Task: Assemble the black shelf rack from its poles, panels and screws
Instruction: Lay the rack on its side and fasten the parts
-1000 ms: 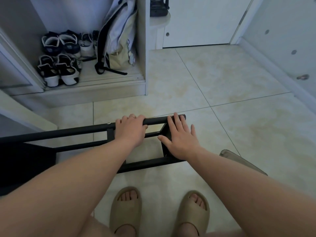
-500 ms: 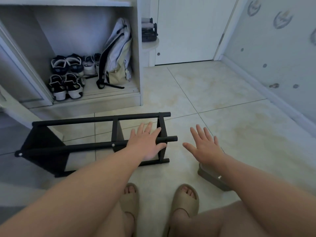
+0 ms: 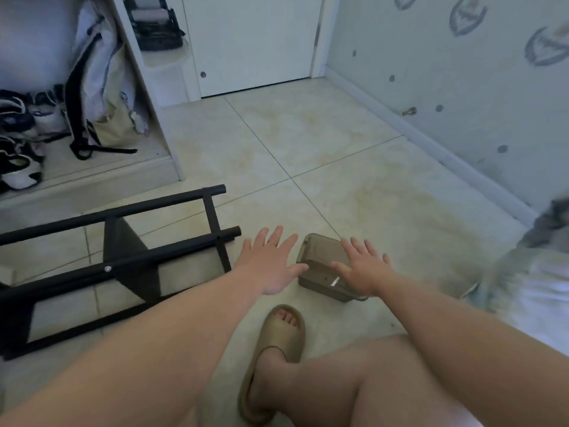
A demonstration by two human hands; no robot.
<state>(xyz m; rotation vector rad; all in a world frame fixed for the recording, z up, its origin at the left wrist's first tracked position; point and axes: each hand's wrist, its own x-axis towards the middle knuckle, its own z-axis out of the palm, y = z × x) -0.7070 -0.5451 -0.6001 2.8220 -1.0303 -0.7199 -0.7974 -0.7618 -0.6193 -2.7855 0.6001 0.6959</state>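
Both hands, left hand point(image 3: 271, 266) and right hand point(image 3: 365, 268), spread flat, holding nothing; black shelf rack point(image 3: 123, 263) looks stiff, light; grip its poles.

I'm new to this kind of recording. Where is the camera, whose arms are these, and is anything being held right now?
No machine here: a person wears a wide-angle camera on the head, looking down at their own bare arms, and this picture comes from it. The left hand and right hand reach forward with fingers spread, holding nothing. The black shelf rack lies on the tiled floor left of the hands; neither hand grips it. The right hand is over a small brownish see-through box; whether it touches I cannot tell. A sandalled foot shows below. Shoes and a backpack sit in the open cupboard at far left.
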